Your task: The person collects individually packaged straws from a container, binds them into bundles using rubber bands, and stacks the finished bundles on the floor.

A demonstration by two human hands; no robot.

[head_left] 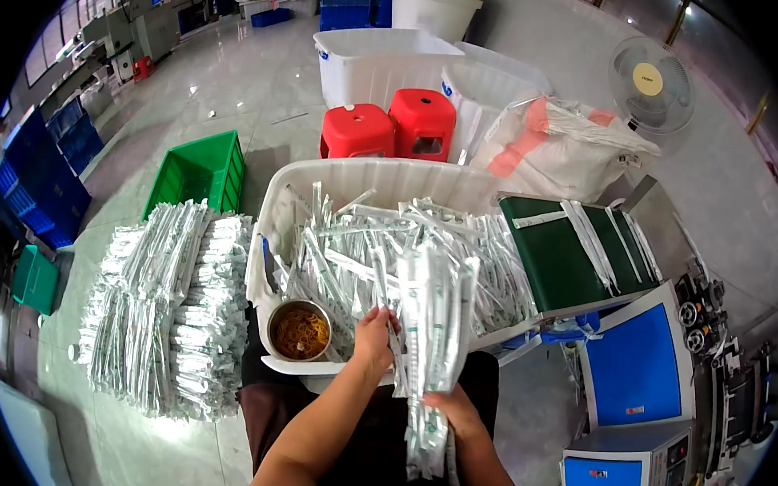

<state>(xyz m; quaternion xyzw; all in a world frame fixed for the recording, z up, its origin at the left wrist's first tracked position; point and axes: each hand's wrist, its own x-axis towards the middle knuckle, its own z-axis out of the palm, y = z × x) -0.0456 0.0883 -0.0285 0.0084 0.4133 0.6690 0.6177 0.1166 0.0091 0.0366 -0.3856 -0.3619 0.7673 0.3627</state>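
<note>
My right hand [455, 407] is wrapped round the lower part of a thick bundle of long, narrow white packets [433, 326] with green print. The bundle stands nearly upright over my lap, at the front of a large white tub [276, 200]. Just left of it, my left hand [374, 338] is closed on a slim packet [381, 274] of the same kind. Many loose packets [345, 240] lie criss-crossed inside the tub. A steel bowl [276, 335] holding yellow-brown rubber bands [301, 331] sits at the tub's near left corner.
Bundled packets [149, 308] are stacked on the left, before a green crate [195, 173]. A machine's green conveyor belt [532, 238], carrying several packets, reaches the tub's right side. Two red stools [358, 132], white bins [382, 64], a sack [564, 142] and a fan [653, 81] stand behind.
</note>
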